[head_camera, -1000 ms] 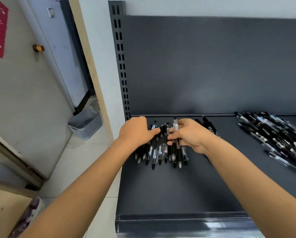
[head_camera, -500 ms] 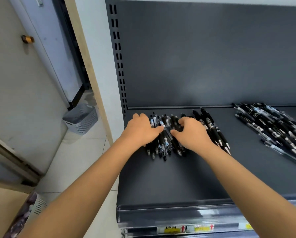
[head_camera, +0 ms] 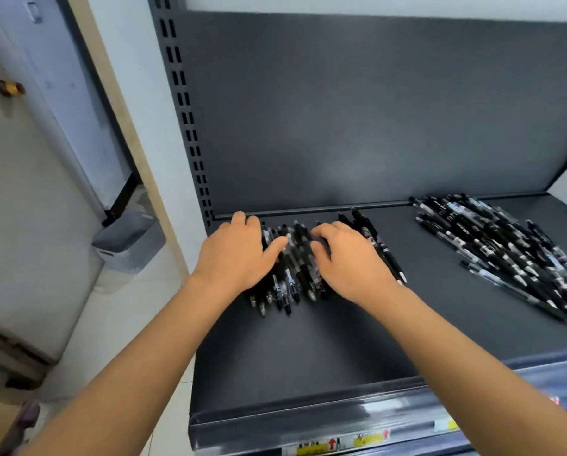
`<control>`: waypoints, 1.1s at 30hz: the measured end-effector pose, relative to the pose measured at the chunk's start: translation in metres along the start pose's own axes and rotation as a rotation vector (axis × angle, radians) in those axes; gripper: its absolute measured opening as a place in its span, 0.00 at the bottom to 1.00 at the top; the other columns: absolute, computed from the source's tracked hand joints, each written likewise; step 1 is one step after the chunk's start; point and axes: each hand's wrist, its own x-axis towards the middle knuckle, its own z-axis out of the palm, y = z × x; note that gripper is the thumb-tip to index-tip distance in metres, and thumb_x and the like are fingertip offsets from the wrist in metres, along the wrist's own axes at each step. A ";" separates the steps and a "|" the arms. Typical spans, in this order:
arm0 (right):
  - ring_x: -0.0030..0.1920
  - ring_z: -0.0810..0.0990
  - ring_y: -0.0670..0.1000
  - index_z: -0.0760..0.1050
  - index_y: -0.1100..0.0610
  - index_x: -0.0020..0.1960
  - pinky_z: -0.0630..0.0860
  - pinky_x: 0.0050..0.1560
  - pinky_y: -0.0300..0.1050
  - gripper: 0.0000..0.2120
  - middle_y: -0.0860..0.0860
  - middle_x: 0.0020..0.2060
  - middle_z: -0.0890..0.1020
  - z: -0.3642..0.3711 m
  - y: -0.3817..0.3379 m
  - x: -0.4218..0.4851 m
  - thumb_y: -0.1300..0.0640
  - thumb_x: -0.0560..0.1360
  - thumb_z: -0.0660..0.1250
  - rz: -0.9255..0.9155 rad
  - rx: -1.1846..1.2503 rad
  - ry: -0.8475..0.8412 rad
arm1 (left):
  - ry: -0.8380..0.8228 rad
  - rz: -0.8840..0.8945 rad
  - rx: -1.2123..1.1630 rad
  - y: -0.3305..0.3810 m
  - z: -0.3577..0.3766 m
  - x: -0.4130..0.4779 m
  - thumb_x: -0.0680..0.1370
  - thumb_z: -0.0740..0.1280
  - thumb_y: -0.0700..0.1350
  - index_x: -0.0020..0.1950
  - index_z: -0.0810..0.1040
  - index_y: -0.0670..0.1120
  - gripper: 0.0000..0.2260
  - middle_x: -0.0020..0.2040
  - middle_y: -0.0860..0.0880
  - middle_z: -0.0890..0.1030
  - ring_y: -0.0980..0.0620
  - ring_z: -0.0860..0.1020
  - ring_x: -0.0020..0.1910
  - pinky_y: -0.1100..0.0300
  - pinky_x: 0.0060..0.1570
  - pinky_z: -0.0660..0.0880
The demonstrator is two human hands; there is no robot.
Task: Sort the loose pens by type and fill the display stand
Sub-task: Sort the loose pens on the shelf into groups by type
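From my seat I see both hands pressed palm-down on a row of black pens (head_camera: 290, 264) lying side by side on the dark grey shelf (head_camera: 308, 350), close to its back left corner. My left hand (head_camera: 234, 256) covers the left part of the row, its fingers (head_camera: 242, 220) reaching toward the rear rail and its thumb stretched right across a clear-barrelled pen. My right hand (head_camera: 348, 261) lies on the right part of the row, fingers curled loosely down onto the pen barrels, thumb tucked toward the middle. Neither hand closes around anything; both are spread flat and only bear on the pens from above. The tips of the pens stick out from under the palms toward me, uneven in line, some with springs showing through clear barrels. Just right of my right hand two or three slimmer black pens (head_camera: 379, 245) lie at a slant, touching the wrist side of that hand, though I cannot tell from here whether they are a different type. Well apart, at the right end of the shelf, sits a loose heap of dark pens (head_camera: 509, 248) crossing one another at angles, blurred toward the frame edge. The shelf's front lip (head_camera: 341, 419) carries a clear price strip with yellow and red labels. To the left, on the tiled floor, stands a grey bin (head_camera: 129, 243) beside a pale door.
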 end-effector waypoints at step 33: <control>0.40 0.83 0.57 0.73 0.60 0.44 0.83 0.41 0.54 0.18 0.55 0.35 0.78 -0.175 0.318 -0.065 0.49 0.65 0.76 0.495 0.483 -0.416 | -0.142 -0.042 -0.289 0.402 0.022 0.015 0.78 0.61 0.51 0.45 0.80 0.40 0.16 0.37 0.45 0.84 0.47 0.80 0.34 0.56 0.35 0.77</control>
